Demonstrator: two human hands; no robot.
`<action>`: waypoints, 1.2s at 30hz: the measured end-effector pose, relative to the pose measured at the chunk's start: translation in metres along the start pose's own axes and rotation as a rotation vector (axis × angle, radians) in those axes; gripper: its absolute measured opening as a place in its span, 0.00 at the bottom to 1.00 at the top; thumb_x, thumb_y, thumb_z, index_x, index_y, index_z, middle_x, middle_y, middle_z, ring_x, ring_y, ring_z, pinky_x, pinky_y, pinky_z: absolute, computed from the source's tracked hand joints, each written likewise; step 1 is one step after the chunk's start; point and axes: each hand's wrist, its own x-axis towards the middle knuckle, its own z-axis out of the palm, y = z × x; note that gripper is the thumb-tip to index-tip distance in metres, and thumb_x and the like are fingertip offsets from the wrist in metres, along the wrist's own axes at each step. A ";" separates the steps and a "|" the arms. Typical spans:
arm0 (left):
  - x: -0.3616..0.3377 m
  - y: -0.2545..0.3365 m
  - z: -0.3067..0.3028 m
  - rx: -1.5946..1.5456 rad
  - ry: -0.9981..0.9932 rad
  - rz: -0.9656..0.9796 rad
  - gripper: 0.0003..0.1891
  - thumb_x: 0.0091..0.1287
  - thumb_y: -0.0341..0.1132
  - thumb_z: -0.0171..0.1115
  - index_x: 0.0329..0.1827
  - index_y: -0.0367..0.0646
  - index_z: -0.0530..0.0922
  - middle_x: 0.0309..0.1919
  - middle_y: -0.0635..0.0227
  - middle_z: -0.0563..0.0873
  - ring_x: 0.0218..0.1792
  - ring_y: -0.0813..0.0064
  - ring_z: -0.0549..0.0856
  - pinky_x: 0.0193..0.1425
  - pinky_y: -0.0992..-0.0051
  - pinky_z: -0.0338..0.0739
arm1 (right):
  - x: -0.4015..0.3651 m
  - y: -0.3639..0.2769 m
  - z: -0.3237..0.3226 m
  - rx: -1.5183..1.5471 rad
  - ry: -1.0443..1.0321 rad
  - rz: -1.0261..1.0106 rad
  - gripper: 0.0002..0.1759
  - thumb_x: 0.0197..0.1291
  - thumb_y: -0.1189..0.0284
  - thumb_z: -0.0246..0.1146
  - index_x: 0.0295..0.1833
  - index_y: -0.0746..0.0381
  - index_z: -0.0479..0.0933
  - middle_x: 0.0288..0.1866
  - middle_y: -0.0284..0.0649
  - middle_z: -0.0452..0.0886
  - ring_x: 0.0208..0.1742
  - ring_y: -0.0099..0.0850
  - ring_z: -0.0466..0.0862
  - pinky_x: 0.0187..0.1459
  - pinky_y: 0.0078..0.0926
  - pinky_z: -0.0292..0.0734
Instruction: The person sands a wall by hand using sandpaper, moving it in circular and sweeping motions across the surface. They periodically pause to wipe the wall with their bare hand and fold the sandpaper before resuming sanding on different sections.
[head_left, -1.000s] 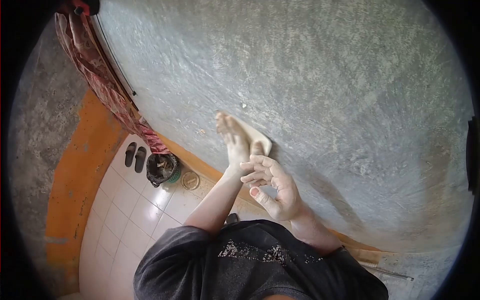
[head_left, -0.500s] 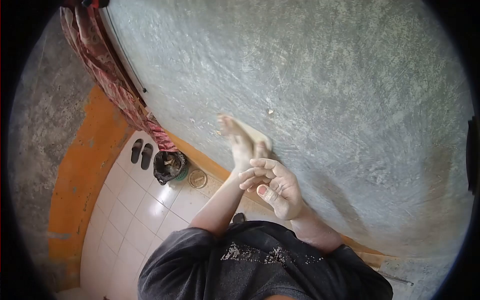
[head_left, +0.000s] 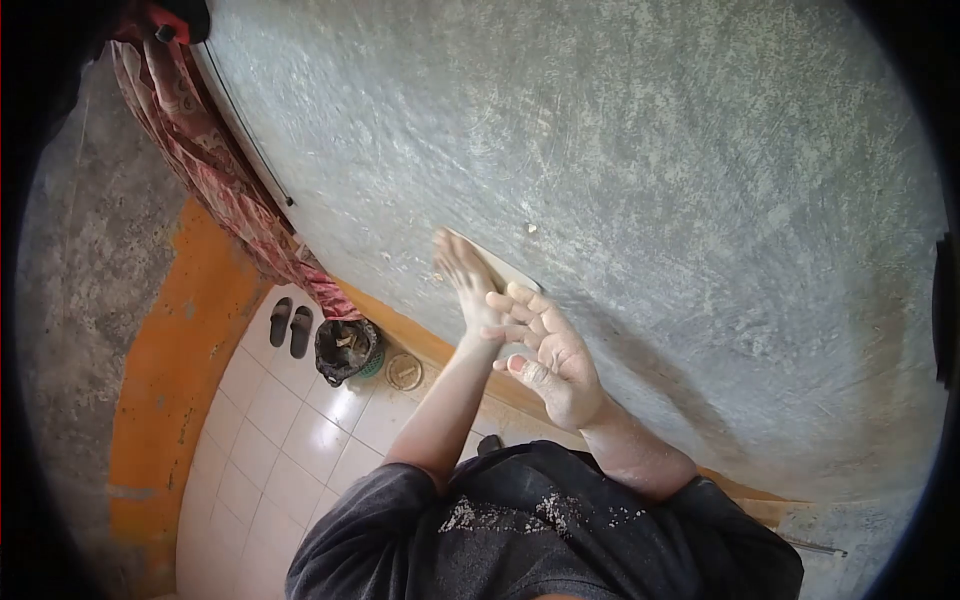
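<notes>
Left arm: reaches from lower centre-left up to mid-frame, forearm slanting up and right, sleeve ending near the elbow.
Left hand (head_left: 468,285): back toward camera, fingers long and close together, pointing up-left; holds the pale pad (head_left: 513,272) flat to the wall (head_left: 650,150). Thumb hidden, so its grip cannot be told.
Right arm: elbow bent at lower centre-right, forearm angled up-left.
Right hand (head_left: 552,355): raised mid-frame, loosely wide, fingers part-curled and spread toward the left, thumb standing off below them; skin dusted pale. Fingertips overlap the left wrist in view; cannot tell if they touch.
Pale pad: just left of centre, under the left hand, its straight edge showing along the fingers' upper right; lies above the right hand's fingertips in the frame.
Wall foot: orange band (head_left: 400,325) running down to the right, meeting the tiled floor (head_left: 270,440).
Floor, left of the arms: dark slippers (head_left: 280,322), black-lined bin (head_left: 335,366), round disc (head_left: 404,372) beside it.
Upper left: patterned red curtain (head_left: 185,150).
Shirt (head_left: 420,550): dark, pale speckles across the front, bottom centre.
</notes>
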 end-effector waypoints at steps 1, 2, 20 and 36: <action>0.014 0.002 -0.006 -0.050 0.064 -0.037 0.45 0.76 0.58 0.37 0.80 0.32 0.33 0.80 0.41 0.34 0.80 0.44 0.33 0.81 0.49 0.28 | 0.001 0.003 -0.003 0.010 0.007 0.000 0.38 0.65 0.82 0.56 0.78 0.69 0.49 0.73 0.56 0.64 0.67 0.41 0.74 0.62 0.35 0.75; 0.042 0.008 -0.015 -0.097 0.127 -0.077 0.45 0.75 0.59 0.37 0.80 0.33 0.34 0.80 0.42 0.35 0.81 0.44 0.34 0.81 0.48 0.28 | 0.001 0.006 -0.005 0.021 0.012 0.005 0.38 0.64 0.82 0.56 0.78 0.69 0.49 0.73 0.56 0.63 0.66 0.41 0.74 0.62 0.35 0.75; 0.095 0.059 -0.020 -0.115 0.301 0.031 0.46 0.73 0.62 0.39 0.82 0.37 0.39 0.80 0.42 0.41 0.81 0.46 0.37 0.81 0.46 0.32 | -0.022 -0.019 -0.027 0.153 -0.089 0.014 0.40 0.65 0.83 0.56 0.79 0.68 0.47 0.74 0.54 0.62 0.69 0.40 0.70 0.66 0.36 0.71; 0.085 0.093 -0.008 -0.111 0.290 0.084 0.45 0.72 0.57 0.42 0.81 0.32 0.42 0.81 0.44 0.41 0.81 0.46 0.39 0.82 0.51 0.35 | -0.028 -0.039 -0.060 0.112 -0.224 -0.123 0.38 0.64 0.77 0.59 0.77 0.68 0.53 0.76 0.52 0.63 0.74 0.39 0.68 0.66 0.37 0.69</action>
